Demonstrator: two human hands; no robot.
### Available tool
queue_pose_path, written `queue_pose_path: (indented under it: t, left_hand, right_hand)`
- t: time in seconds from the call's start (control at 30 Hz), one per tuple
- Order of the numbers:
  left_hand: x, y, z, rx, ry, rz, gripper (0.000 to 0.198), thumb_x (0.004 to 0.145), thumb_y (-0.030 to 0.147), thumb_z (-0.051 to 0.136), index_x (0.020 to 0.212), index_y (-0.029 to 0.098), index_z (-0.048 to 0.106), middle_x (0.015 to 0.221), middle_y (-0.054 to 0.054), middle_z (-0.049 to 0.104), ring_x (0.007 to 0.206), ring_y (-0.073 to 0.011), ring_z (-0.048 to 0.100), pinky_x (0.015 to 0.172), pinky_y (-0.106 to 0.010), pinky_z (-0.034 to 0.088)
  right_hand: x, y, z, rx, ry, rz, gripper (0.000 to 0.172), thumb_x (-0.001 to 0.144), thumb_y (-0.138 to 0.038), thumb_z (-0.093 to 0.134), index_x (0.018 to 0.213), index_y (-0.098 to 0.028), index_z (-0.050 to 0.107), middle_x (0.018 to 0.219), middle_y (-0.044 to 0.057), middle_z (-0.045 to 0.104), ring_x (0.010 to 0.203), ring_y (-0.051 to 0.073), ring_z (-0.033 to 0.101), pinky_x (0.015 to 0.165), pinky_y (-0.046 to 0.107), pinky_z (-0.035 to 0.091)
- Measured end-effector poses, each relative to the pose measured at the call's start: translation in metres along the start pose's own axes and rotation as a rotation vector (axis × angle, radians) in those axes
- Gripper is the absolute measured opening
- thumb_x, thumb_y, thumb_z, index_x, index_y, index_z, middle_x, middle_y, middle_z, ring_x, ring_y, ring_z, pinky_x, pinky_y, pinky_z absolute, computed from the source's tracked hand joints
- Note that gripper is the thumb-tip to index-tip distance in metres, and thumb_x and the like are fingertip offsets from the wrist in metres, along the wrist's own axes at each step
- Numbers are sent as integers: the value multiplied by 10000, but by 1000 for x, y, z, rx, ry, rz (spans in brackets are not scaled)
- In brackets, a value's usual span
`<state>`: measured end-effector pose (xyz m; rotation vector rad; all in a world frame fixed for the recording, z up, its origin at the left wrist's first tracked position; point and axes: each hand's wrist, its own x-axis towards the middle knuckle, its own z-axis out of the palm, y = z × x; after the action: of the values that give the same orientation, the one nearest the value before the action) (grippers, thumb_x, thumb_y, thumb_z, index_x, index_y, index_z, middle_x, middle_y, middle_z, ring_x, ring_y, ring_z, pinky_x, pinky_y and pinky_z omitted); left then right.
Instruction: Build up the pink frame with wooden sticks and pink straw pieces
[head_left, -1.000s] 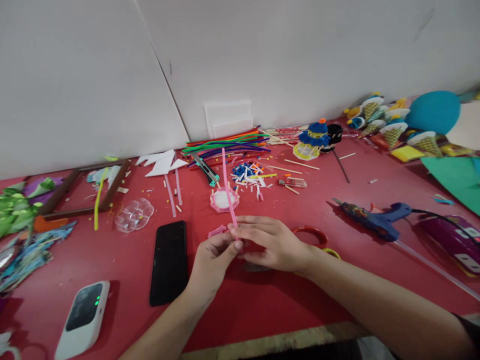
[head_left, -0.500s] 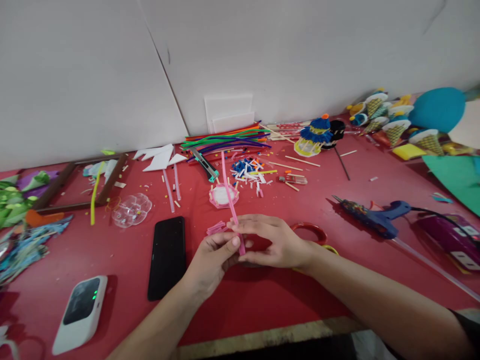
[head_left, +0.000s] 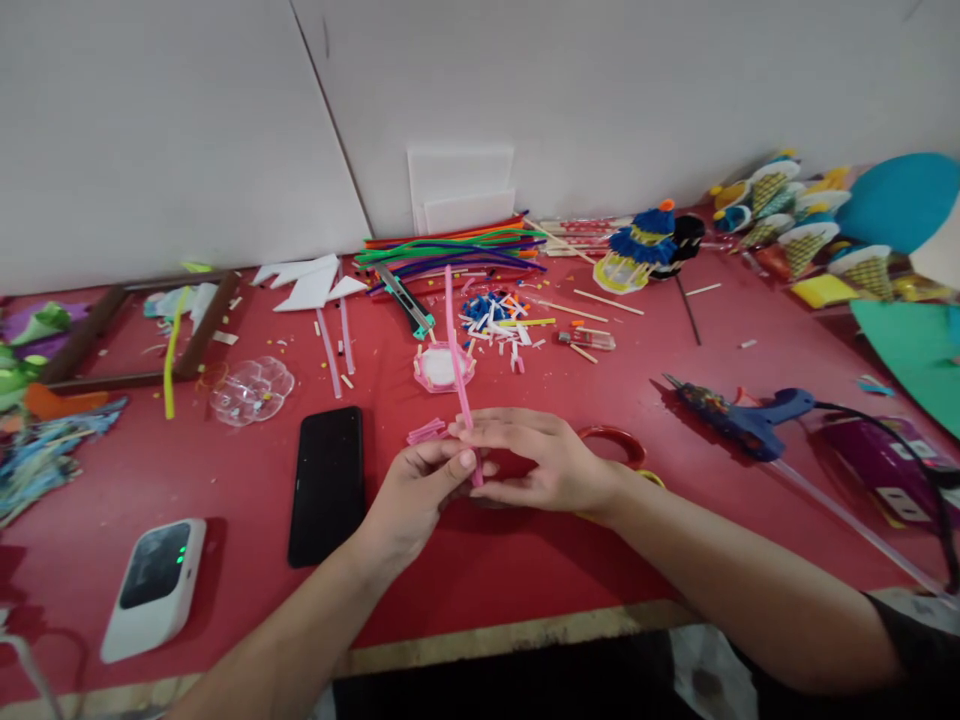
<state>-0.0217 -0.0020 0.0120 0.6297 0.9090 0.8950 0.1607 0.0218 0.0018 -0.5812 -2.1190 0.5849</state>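
Pink straw [head_left: 454,340], tilted, mid-desk [head_left: 525,580] near the front edge. Its lower end is pinched by left hand [head_left: 420,490] and right hand [head_left: 536,460], both closed on it, so its tip is hidden. Phone [head_left: 327,482] just left. Scissors [head_left: 619,440] mostly hidden behind right hand. Glue gun [head_left: 739,418] toward the right edge.

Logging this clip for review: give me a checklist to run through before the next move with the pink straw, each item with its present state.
1. Left hand grips pink straw: ok, thumb pinches its lower end.
2. Right hand grips straw: cannot tell; its fingertips touch it.
3. Straw straight: ok along its visible length.
4. Red scissors nearby: ok, partly hidden behind right hand.
5. Glue gun apart from hands: ok.
6. Black phone apart from hands: ok.
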Motion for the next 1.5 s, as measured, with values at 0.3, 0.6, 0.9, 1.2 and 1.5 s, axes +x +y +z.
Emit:
queue_pose_path:
  t: [0.3, 0.6, 0.9, 1.2, 1.5]
  left_hand:
    - [-1, 0, -2, 134, 69, 55, 323, 607, 424, 878, 610, 158, 694, 627, -6, 689, 591, -105, 608, 568, -207, 501]
    - [-1, -1, -3, 236, 111, 155, 248, 618, 379, 876, 750, 186, 793, 684, -17, 742, 557, -104, 609, 562, -215, 520]
    - [-1, -1, -4, 348, 143, 246, 168, 682, 357, 830, 732, 202, 791, 698, -11, 755, 628, -108, 641, 617, -192, 511]
    - [-4, 1, -5, 547, 107, 291, 93, 747, 272, 748, 707, 189, 761, 640, 0, 727, 586, -116, 637, 582, -199, 511]
    - [-6, -2, -1, 633, 6, 275, 102, 780, 267, 695, 756, 189, 757, 699, -17, 750, 643, -155, 684, 608, -227, 543]
  right_hand:
    - [0, 1, 4, -82, 40, -34, 389, 890, -259, 644, 1263, -189, 558, 1206, 96, 709, 1164, 160, 646, 1004, 292, 534]
    - [-4, 7, 9, -148, 51, -38, 412, 880, -237, 647, 1278, -194, 554, 1198, 92, 712, 1164, 181, 649, 1011, 320, 534]
    - [-2, 1, 3, -73, 27, -16, 438, 886, -320, 648, 1289, -182, 543, 1206, 106, 704, 1158, 200, 647, 1014, 347, 527]
    - [3, -2, -3, 117, 157, 303, 107, 919, -211, 558, 877, -186, 654, 802, 42, 699, 737, 133, 642, 715, 267, 533]
    - [5, -3, -1, 184, 30, 345, 157, 854, -182, 582, 698, -186, 560, 668, -11, 594, 595, 88, 546, 577, 200, 452]
